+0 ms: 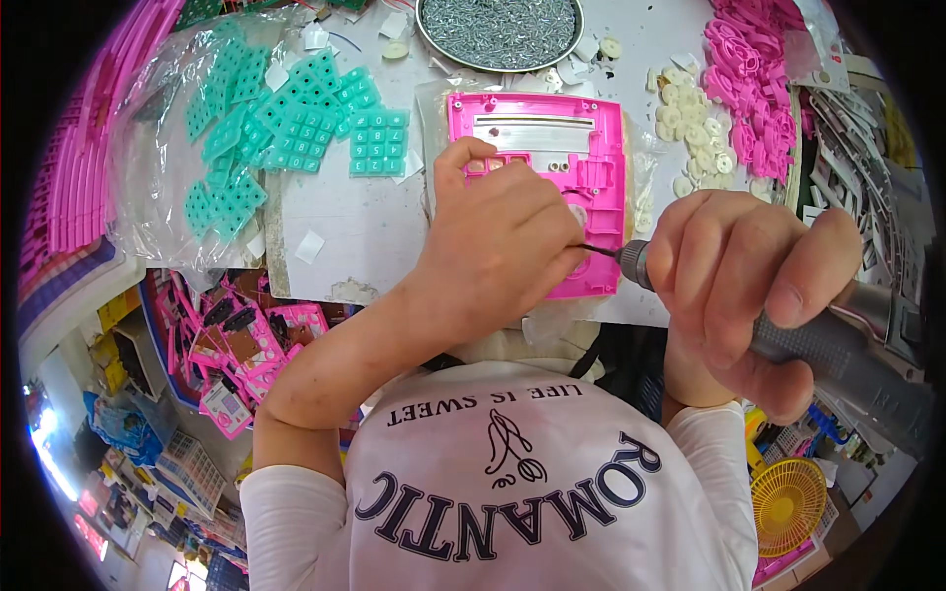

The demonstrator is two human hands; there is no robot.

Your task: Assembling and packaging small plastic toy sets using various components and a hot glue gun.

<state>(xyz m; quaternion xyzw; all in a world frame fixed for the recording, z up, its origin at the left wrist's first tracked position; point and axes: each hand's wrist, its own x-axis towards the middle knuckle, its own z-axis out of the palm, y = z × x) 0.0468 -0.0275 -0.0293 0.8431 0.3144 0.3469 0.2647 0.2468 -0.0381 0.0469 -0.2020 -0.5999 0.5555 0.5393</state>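
Note:
A pink plastic housing (608, 231) lies on the white table in front of me, its ribbed inner side up. My left hand (503, 231) rests over its left and middle part, fingers curled down. Whatever the fingertips pinch is hidden beneath the hand. My right hand (744, 276) is wrapped round a grey electric screwdriver (838, 360), held nearly level at the housing's right side. The dark bit points left and reaches my left fingertips. Whether it touches a screw cannot be seen.
A round metal tray (421, 30) of screws stands behind the housing. Teal rubber keypads (379, 143) lie left, partly on a clear plastic bag (148, 187). Cream round parts (695, 128) and pink pieces (754, 89) are heaped right. Below the table's left side sit pink assemblies (236, 350).

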